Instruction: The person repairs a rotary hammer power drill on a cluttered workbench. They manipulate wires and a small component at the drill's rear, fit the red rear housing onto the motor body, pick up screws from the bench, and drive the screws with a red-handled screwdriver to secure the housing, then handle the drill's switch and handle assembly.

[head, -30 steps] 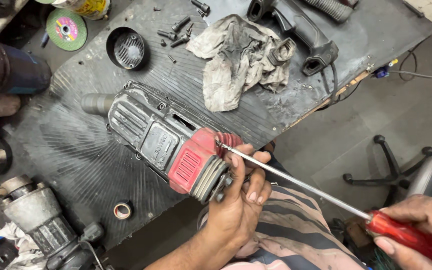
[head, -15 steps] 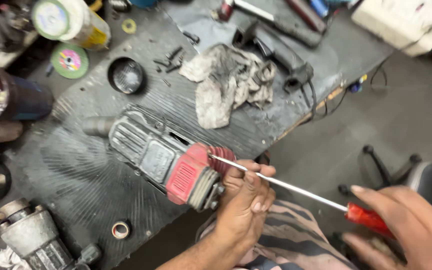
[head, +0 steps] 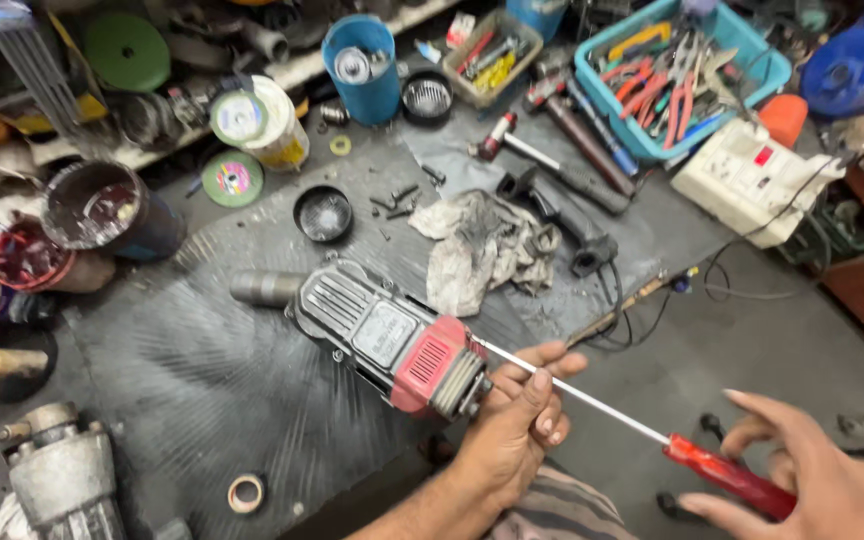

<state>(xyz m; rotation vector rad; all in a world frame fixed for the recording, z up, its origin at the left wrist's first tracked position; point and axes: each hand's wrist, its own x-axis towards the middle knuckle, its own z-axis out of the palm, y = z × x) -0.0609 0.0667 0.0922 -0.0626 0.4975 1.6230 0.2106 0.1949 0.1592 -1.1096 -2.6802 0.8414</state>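
Observation:
A grey and red power tool body point(head: 382, 340) lies on the black rubber mat point(head: 202, 400), red end toward me. My left hand point(head: 517, 425) grips that red end at the mat's front edge. My right hand point(head: 822, 480) holds a long screwdriver point(head: 652, 435) by its red handle, fingers partly spread. The thin metal shaft runs up-left past my left fingers, and its tip meets the red end of the tool.
A dirty grey rag point(head: 482, 250), loose screws point(head: 402, 195) and a round black cap point(head: 323, 213) lie behind the tool. A teal tray of pliers point(head: 677, 75), a white socket box point(head: 747, 180), a blue cup point(head: 362, 65), paint cans point(head: 102, 210) and a motor housing point(head: 62, 475) crowd the bench.
The view has tilted up, showing more of the bench's back. The tool and my left hand stay put. My right hand's fingers have loosened on the screwdriver handle.

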